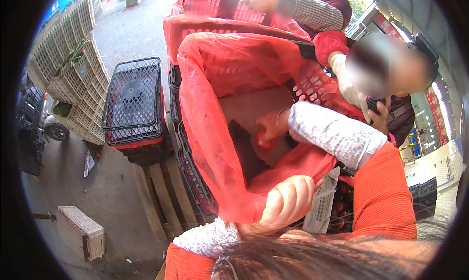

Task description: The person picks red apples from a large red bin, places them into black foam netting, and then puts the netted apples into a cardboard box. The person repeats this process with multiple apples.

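Observation:
A large crate lined with a red plastic bag (212,141) stands before me. At its near edge my left hand (287,203) is closed on the bunched rim of the red bag. My right hand (269,128) reaches down inside the crate, its fingers around a round red object (265,141), perhaps a fruit. Below it lie a brown sheet (249,104), like cardboard, and a dark piece with a jagged edge (245,152). Under my right forearm, beside the crate, several dark red round fruits (340,203) show next to a white printed strip (322,203).
Black lidded crates (132,97) stand at the left, near a wooden pallet (165,195). Stacked pale plastic crates (69,71) are farther left. A co-worker's gloved hand (348,82) is close at the right; another person's arm (311,11) reaches over red-lined crates (234,27) at the far side.

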Action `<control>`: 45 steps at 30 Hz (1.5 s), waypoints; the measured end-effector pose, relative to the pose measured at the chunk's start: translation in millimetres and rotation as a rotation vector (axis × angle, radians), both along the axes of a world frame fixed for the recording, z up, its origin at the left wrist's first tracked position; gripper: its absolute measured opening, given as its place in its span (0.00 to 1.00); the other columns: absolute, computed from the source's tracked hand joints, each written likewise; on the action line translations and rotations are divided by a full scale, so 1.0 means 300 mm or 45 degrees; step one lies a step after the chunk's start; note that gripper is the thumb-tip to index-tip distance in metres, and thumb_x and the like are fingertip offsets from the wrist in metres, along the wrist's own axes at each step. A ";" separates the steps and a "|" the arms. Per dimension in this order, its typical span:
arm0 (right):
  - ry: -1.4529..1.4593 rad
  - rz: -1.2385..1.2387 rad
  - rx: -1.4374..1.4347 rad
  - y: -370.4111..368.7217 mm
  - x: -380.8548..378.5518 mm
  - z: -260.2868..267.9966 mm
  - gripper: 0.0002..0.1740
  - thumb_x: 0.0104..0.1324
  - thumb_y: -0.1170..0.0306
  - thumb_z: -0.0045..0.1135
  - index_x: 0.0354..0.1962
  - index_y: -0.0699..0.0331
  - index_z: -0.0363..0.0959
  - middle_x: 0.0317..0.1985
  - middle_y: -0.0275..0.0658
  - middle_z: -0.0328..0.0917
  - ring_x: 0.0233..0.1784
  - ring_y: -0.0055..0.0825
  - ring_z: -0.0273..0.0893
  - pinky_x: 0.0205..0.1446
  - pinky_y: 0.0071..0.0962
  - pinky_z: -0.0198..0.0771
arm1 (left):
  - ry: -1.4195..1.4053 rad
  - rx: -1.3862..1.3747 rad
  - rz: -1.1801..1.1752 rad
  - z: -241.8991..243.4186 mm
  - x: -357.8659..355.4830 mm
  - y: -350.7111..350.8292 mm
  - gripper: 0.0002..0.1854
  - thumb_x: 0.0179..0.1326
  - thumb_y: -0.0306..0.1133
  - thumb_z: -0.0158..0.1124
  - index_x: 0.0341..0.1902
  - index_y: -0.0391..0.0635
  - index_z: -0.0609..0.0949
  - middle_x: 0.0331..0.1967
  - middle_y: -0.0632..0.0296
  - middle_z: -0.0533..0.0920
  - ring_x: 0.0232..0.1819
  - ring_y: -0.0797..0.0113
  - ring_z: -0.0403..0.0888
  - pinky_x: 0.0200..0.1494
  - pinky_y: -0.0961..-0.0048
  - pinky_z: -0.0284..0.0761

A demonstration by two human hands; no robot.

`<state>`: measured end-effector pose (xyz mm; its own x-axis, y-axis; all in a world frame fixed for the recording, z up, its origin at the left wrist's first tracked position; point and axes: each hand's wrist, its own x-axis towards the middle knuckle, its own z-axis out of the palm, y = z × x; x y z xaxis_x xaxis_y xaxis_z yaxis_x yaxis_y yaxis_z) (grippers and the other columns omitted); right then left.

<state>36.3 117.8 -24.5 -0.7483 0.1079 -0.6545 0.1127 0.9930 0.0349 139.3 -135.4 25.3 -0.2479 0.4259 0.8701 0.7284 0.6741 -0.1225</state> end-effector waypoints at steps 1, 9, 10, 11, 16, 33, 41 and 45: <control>-0.030 -0.010 0.089 -0.011 0.028 -0.076 0.46 0.51 0.45 0.72 0.62 0.65 0.76 0.55 0.54 0.83 0.61 0.52 0.80 0.65 0.41 0.75 | -0.006 -0.019 0.012 -0.001 0.004 -0.003 0.26 0.71 0.63 0.54 0.23 0.59 0.68 0.23 0.74 0.66 0.26 0.76 0.67 0.35 0.75 0.60; -0.121 -0.018 0.001 -0.018 -0.103 0.022 0.37 0.48 0.55 0.76 0.53 0.66 0.80 0.50 0.53 0.86 0.56 0.47 0.84 0.55 0.41 0.79 | 0.030 -0.194 0.002 -0.014 0.010 -0.022 0.17 0.66 0.50 0.55 0.24 0.57 0.70 0.23 0.75 0.67 0.25 0.78 0.67 0.33 0.78 0.59; -0.072 -0.083 -0.016 -0.015 -0.116 0.088 0.37 0.48 0.55 0.77 0.53 0.66 0.80 0.50 0.52 0.86 0.55 0.46 0.84 0.54 0.41 0.79 | -0.047 -0.250 -0.010 -0.003 0.025 -0.027 0.09 0.61 0.39 0.56 0.26 0.54 0.72 0.23 0.72 0.68 0.26 0.77 0.69 0.33 0.78 0.62; 0.031 -0.114 -0.101 -0.014 -0.125 0.142 0.36 0.48 0.55 0.77 0.52 0.66 0.80 0.49 0.51 0.86 0.54 0.45 0.85 0.53 0.40 0.79 | -0.097 -0.269 -0.014 0.002 0.031 -0.027 0.05 0.59 0.33 0.57 0.26 0.53 0.74 0.24 0.71 0.68 0.27 0.76 0.70 0.33 0.79 0.64; -0.186 -0.051 -0.754 -0.095 -0.078 0.221 0.36 0.49 0.53 0.79 0.50 0.67 0.78 0.45 0.46 0.85 0.49 0.41 0.83 0.52 0.37 0.77 | -0.203 -0.281 -0.034 0.031 0.042 -0.027 0.05 0.55 0.23 0.57 0.29 0.51 0.77 0.26 0.68 0.71 0.28 0.75 0.72 0.33 0.80 0.67; -0.006 -0.434 -0.792 -0.093 -0.078 0.073 0.53 0.50 0.54 0.77 0.68 0.71 0.63 0.56 0.54 0.80 0.53 0.39 0.83 0.55 0.36 0.81 | 0.106 -0.024 -0.012 -0.007 -0.011 -0.012 0.24 0.69 0.63 0.55 0.25 0.60 0.71 0.26 0.77 0.68 0.28 0.78 0.69 0.36 0.76 0.62; -0.123 -0.262 -0.631 -0.163 -0.104 -0.048 0.37 0.54 0.52 0.76 0.55 0.66 0.75 0.44 0.41 0.83 0.42 0.30 0.83 0.35 0.32 0.80 | 0.077 0.069 -0.112 -0.005 -0.005 -0.027 0.21 0.69 0.59 0.59 0.30 0.57 0.75 0.30 0.73 0.71 0.33 0.74 0.73 0.39 0.75 0.65; -0.113 -0.544 -0.824 -0.096 -0.150 0.055 0.29 0.57 0.55 0.73 0.52 0.63 0.78 0.41 0.37 0.83 0.39 0.27 0.82 0.34 0.33 0.77 | -0.046 0.072 -0.161 0.004 0.016 -0.032 0.20 0.68 0.58 0.62 0.31 0.56 0.77 0.32 0.72 0.73 0.36 0.73 0.74 0.41 0.73 0.66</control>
<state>-8.8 89.1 -8.1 -0.6695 -0.0488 -0.7412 0.5137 0.6903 -0.5095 144.1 -145.0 26.6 -0.2272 0.4064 0.8850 0.8112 0.5818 -0.0589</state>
